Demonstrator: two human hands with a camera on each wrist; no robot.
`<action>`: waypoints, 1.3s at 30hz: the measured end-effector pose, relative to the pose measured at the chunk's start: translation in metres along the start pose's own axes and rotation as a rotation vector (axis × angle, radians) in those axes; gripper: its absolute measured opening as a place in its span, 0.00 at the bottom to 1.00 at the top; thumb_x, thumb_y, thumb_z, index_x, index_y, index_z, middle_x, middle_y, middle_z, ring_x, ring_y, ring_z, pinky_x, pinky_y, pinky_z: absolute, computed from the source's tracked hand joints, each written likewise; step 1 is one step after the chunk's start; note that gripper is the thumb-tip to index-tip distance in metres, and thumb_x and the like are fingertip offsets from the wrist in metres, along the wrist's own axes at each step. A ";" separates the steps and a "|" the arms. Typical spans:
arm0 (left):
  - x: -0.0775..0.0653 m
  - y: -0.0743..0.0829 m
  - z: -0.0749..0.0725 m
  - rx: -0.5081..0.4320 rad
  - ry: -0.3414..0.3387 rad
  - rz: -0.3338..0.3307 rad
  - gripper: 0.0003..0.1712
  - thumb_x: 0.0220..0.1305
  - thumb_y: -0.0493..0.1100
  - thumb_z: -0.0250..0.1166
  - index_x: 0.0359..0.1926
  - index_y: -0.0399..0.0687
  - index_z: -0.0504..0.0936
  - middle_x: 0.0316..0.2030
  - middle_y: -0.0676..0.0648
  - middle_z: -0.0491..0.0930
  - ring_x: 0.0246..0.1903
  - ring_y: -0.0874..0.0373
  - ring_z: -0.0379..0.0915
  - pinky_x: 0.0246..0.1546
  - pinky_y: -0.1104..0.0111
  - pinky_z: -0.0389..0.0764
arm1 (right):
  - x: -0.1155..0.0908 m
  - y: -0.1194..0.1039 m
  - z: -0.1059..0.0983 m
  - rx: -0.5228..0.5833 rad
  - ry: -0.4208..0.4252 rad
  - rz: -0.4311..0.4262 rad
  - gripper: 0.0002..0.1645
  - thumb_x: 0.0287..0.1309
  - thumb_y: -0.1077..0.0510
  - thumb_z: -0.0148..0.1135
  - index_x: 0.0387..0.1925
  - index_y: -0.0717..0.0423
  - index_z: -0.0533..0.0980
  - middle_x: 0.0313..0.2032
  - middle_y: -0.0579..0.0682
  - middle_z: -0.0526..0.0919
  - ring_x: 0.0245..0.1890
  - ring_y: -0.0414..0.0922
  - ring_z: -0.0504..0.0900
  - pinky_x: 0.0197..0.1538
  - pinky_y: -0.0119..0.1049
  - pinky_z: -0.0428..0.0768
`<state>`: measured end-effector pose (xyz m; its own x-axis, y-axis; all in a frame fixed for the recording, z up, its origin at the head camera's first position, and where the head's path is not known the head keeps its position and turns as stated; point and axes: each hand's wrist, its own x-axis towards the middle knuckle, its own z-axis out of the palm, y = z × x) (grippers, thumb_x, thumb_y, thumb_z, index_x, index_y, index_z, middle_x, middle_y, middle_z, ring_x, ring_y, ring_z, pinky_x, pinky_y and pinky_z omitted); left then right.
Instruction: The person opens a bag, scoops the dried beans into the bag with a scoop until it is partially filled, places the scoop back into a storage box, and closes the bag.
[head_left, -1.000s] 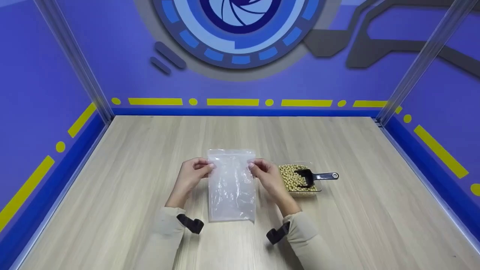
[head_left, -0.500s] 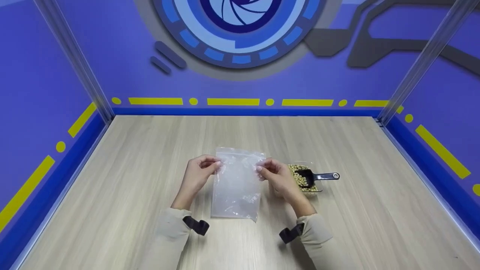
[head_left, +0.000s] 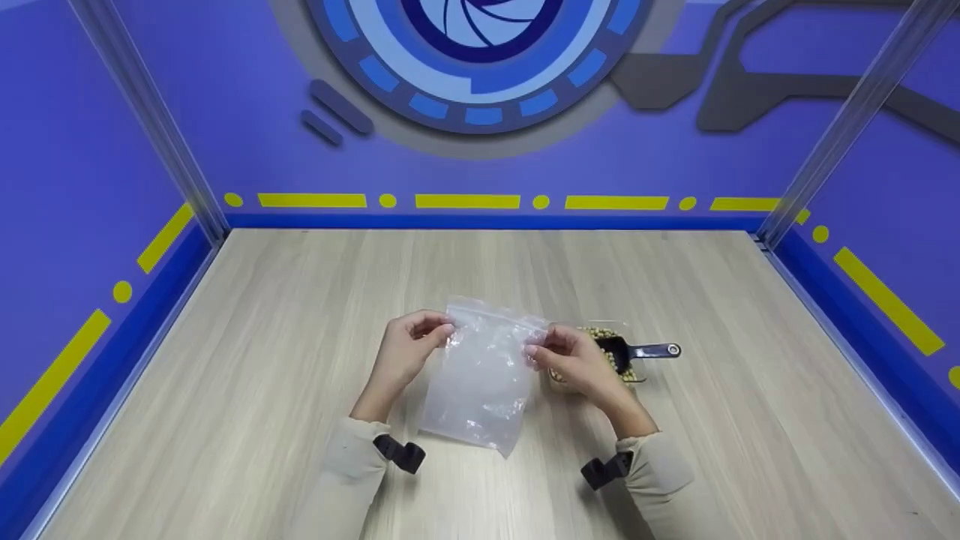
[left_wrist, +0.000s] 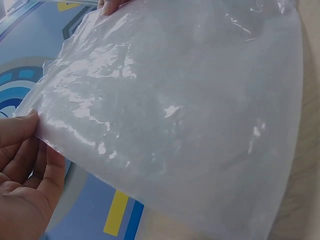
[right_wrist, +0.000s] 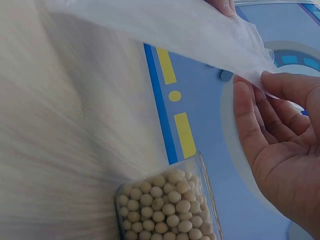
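Note:
A translucent zip-seal plastic bag [head_left: 480, 382] hangs between both hands, tilted, its zip edge at the top; no contents show in it. My left hand [head_left: 409, 349] pinches its left edge near the top between thumb and fingers. On the opposite edge, my right hand [head_left: 581, 364] pinches the plastic in the same way. Close behind the right hand stands a clear container [right_wrist: 205, 185] of round, pale yellow beans [right_wrist: 165, 205], partly hidden by that hand in the head view. A black scoop [head_left: 652, 351] rests in the beans with its handle pointing right.
The wood-grain table [head_left: 300, 300] carries the container and scoop on the right of the bag. Blue printed panels [head_left: 480, 172] wall in the back and both sides. Black wrist mounts [head_left: 401, 454] sit on both sleeves.
Both hands have shifted right with the bag, and the bag has tilted, its top right corner lower. The right hand now covers more of the bean container, which stays in place.

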<state>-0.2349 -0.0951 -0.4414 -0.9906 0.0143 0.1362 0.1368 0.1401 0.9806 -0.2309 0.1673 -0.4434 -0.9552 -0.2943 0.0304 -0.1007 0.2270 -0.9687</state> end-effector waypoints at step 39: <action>0.007 0.007 0.007 0.113 -0.161 0.176 0.11 0.62 0.37 0.64 0.44 0.37 0.85 0.39 0.41 0.86 0.39 0.54 0.82 0.38 0.77 0.78 | 0.008 0.000 -0.005 0.125 -0.058 0.138 0.25 0.64 0.48 0.58 0.49 0.67 0.79 0.41 0.48 0.83 0.38 0.40 0.81 0.43 0.32 0.80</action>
<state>-0.2412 -0.0868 -0.4348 -0.9408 0.2042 0.2706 0.3150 0.2312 0.9205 -0.2397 0.1701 -0.4417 -0.9394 -0.3226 -0.1157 0.0687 0.1534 -0.9858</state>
